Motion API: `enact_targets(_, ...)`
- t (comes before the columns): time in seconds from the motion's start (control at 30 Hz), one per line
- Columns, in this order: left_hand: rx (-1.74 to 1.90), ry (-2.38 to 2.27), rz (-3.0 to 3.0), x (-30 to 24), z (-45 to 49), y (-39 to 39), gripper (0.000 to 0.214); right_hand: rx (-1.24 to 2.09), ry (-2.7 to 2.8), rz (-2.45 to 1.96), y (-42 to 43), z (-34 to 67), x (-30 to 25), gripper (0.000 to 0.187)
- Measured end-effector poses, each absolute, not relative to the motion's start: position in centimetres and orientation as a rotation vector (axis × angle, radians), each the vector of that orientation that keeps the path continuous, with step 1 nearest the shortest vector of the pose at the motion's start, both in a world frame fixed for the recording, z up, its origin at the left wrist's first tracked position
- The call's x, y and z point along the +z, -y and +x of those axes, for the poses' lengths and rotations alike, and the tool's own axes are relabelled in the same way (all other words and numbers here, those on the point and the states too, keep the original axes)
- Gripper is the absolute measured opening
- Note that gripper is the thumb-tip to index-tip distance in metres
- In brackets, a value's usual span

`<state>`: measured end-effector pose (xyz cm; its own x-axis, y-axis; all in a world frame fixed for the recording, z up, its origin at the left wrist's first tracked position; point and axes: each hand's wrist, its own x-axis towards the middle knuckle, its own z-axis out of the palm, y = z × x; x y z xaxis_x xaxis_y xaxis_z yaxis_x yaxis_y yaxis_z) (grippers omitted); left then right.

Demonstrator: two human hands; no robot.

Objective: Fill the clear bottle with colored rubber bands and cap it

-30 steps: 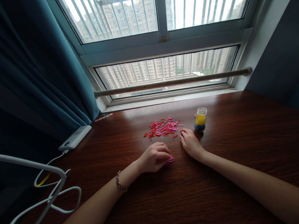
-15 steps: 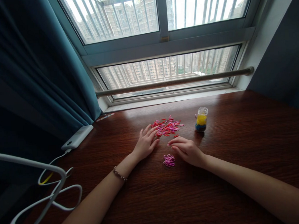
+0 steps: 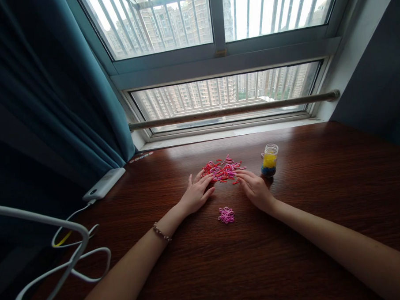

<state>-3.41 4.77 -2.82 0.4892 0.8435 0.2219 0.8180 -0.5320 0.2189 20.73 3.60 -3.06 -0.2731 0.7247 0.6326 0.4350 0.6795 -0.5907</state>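
Observation:
A loose pile of red, pink and purple rubber bands lies on the dark wooden table. My left hand rests at the pile's left edge, fingers spread and fingertips on the bands. At the right edge, my right hand reaches in with its fingers stretched out, touching the bands; no band shows clearly in its grasp. Nearer to me, between the forearms, sits a small heap of pink-purple bands. Right of the pile stands an open clear jar with a yellow layer above a dark blue one.
A white power bank with a plugged-in white cable lies at the table's left side, beside a blue curtain. Along the back runs a window with a metal rail in front of it.
My right hand has moved away from beside the small heap, up and to the right, onto the large pile's right edge. My left hand has shifted slightly.

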Motion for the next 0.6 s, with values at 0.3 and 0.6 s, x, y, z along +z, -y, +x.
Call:
enact_targets(0.3, 0.532, -1.44, 2.651, -2.9, -3.5, -4.7, 0.029, 0.203, 2.003, -1.258, -7.8, 21.8, -6.7, 0.033)
enact_targets(0.6, 0.569, -1.451, 2.655, -2.9, -3.4, -4.6, 0.026, 0.174, 1.996, -1.222, -7.8, 22.0, -6.4, 0.031)
